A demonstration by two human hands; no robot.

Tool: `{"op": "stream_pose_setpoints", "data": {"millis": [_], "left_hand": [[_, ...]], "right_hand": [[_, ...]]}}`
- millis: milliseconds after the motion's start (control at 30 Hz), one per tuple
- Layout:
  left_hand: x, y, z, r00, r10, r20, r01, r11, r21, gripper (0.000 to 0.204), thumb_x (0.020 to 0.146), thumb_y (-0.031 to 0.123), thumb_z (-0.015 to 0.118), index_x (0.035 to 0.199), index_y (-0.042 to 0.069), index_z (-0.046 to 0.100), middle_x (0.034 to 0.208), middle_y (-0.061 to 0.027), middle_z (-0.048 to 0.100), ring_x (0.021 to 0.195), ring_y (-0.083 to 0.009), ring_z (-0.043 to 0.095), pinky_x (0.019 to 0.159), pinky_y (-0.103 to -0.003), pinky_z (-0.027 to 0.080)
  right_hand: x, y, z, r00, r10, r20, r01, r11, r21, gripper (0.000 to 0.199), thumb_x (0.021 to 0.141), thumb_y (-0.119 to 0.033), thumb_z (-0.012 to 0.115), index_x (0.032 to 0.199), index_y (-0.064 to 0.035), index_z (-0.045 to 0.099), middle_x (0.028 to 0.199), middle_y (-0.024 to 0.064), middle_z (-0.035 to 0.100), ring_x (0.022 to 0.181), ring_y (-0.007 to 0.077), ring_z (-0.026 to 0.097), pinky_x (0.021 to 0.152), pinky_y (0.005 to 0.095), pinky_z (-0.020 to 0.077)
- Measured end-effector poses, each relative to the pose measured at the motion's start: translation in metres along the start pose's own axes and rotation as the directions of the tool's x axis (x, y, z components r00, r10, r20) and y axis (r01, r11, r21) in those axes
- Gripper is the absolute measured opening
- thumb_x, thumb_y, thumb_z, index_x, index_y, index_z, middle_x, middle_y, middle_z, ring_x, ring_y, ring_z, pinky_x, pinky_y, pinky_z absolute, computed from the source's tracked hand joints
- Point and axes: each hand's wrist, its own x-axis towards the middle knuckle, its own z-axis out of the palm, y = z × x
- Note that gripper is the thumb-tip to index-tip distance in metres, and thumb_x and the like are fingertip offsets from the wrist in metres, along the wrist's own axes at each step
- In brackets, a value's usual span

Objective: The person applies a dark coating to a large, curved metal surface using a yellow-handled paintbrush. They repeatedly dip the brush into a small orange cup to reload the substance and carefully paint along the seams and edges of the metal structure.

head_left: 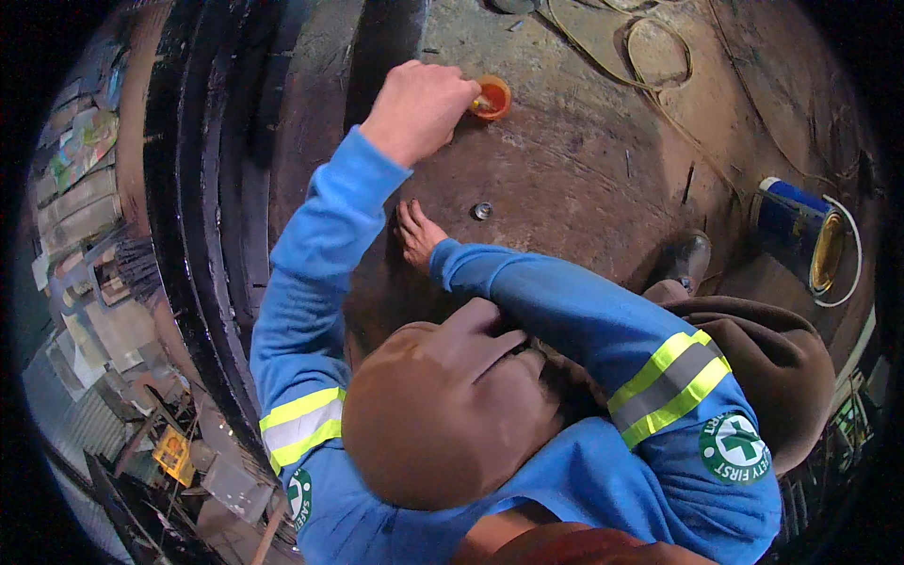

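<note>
My left hand (419,111) is closed on what looks like a brush (481,101), pointing rightward into the orange cup (507,95); my right hand (420,237) lies open, farther from it.

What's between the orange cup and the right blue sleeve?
A small, round, silvery object lies between the orange cup and that sleeve, in the head view.

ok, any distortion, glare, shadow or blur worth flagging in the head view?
Head view, edges: black corners, and the black beams at left bow, with small white glints. Head view, middle: floor paler toward the upper right, dark below the right hand; left hand and orange cup show no heavy blur.
</note>
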Motion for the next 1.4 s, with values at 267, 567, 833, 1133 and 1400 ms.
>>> {"op": "stream_pose_setpoints", "data": {"millis": [267,567,833,1133,1400], "left_hand": [[0.032,0.008,0.017,0.973,-0.046,0.226,0.032,0.997,0.066,0.01,0.07,0.01,0.067,0.079,0.007,0.07,0.08,-0.0132,0.068,0.079,-0.0292,0.068,0.066,-0.039,0.054],[0.003,0.002,0.014,0.906,-0.115,0.407,0.158,0.985,-0.074,0.019,0.069,0.009,0.065,0.088,0.006,0.068,0.083,-0.0185,0.066,0.079,-0.0355,0.065,0.068,-0.044,0.053],[-0.022,0.015,0.006,0.921,-0.295,0.254,0.307,0.952,-0.01,0.014,0.07,0.011,0.067,0.084,0.008,0.069,0.08,-0.0157,0.067,0.075,-0.0308,0.067,0.064,-0.04,0.054],[-0.052,0.001,0.022,0.857,-0.412,0.309,0.502,0.803,-0.321,0.022,0.075,0.022,0.066,0.09,0.006,0.069,0.082,-0.0181,0.066,0.08,-0.0335,0.065,0.071,-0.042,0.052],[-0.119,-0.02,0.041,0.77,-0.503,0.391,0.557,0.233,-0.797,0.021,0.082,0.015,0.066,0.097,0.0,0.067,0.08,-0.0073,0.066,0.072,-0.0121,0.059,0.065,-0.027,0.046]], "right_hand": [[-0.009,0.008,-0.02,0.991,-0.069,0.113,0.072,0.997,-0.024,0.052,0.094,-0.038,0.033,0.135,-0.0075,0.044,0.141,0.0139,0.039,0.134,0.0397,0.023,0.106,0.0596,0.0167],[-0.008,0.006,-0.011,0.996,-0.022,0.088,0.024,0.999,-0.03,0.048,0.094,-0.036,0.037,0.136,-0.0147,0.044,0.141,0.0151,0.038,0.135,0.0422,0.02,0.107,0.0592,0.0161],[-0.014,0.012,-0.035,0.978,-0.14,0.153,0.143,0.99,-0.009,0.049,0.097,-0.039,0.03,0.133,-0.0109,0.048,0.139,0.0086,0.043,0.132,0.0423,0.023,0.105,0.0599,0.0172],[-0.009,0.009,-0.02,0.986,-0.089,0.144,0.092,0.996,-0.015,0.054,0.095,-0.039,0.028,0.134,-0.0058,0.044,0.141,0.0135,0.038,0.135,0.0409,0.02,0.107,0.0577,0.0177],[-0.014,0.014,-0.02,0.987,-0.107,0.12,0.109,0.994,-0.01,0.052,0.094,-0.037,0.032,0.134,-0.0062,0.044,0.141,0.0196,0.036,0.134,0.0419,0.022,0.107,0.0575,0.0185]]}}
